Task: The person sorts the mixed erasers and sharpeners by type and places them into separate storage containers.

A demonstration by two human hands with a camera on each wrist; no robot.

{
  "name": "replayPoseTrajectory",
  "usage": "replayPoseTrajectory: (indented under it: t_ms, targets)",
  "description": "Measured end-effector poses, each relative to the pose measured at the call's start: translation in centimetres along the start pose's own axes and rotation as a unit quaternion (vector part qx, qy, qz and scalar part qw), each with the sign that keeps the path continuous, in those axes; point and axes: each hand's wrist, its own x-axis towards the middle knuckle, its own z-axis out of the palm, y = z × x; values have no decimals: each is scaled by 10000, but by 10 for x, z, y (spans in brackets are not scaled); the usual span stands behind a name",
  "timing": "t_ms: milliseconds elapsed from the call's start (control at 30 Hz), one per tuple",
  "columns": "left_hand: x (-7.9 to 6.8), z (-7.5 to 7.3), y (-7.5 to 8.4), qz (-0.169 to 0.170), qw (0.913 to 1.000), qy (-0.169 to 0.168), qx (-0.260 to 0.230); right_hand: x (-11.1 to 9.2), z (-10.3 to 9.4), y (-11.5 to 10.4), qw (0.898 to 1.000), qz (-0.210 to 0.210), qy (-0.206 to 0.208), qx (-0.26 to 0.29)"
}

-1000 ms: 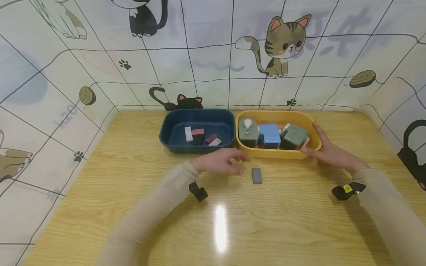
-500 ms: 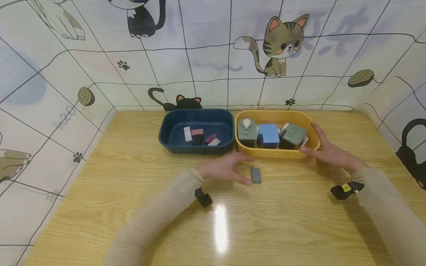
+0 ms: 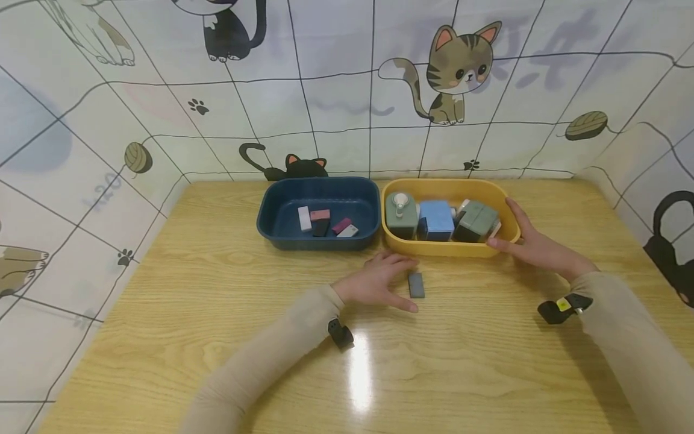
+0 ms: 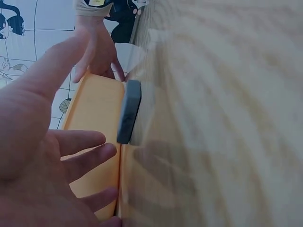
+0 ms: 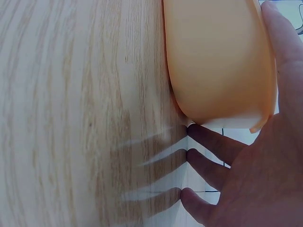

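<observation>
A small grey rectangular block [image 3: 416, 286] lies flat on the table, in front of a yellow bin [image 3: 450, 249]. My left hand [image 3: 378, 283] is just left of the block with thumb and fingers spread; nothing is held. In the left wrist view the block [image 4: 129, 112] sits beyond the fingertips, apart from them. At the bin's right end rests my right hand [image 3: 537, 248], thumb on the front rim and index finger along the far corner. The right wrist view shows this hand's [image 5: 258, 175] other fingers extended, tips at the table beside the bin [image 5: 218, 56].
In the yellow bin are a green pump bottle [image 3: 401, 217], a blue box-like item [image 3: 436, 220] and a green one [image 3: 477, 221]. A navy bin [image 3: 320, 243] on its left holds several small white, pink, black and magenta pieces. A cat-print wall sheet [image 3: 336, 108] stands behind.
My left hand has moved right and slightly nearer, its thumb and fingers spreading apart towards the grey block. The right hand stays at the yellow bin's end.
</observation>
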Motion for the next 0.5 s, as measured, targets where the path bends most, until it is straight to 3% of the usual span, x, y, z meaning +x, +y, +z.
replayPoseTrajectory:
  t_ms: [500]
  targets:
    - [1, 15, 1, -185, 9989, 404, 129, 2, 1, 1, 10000, 39, 9, 30]
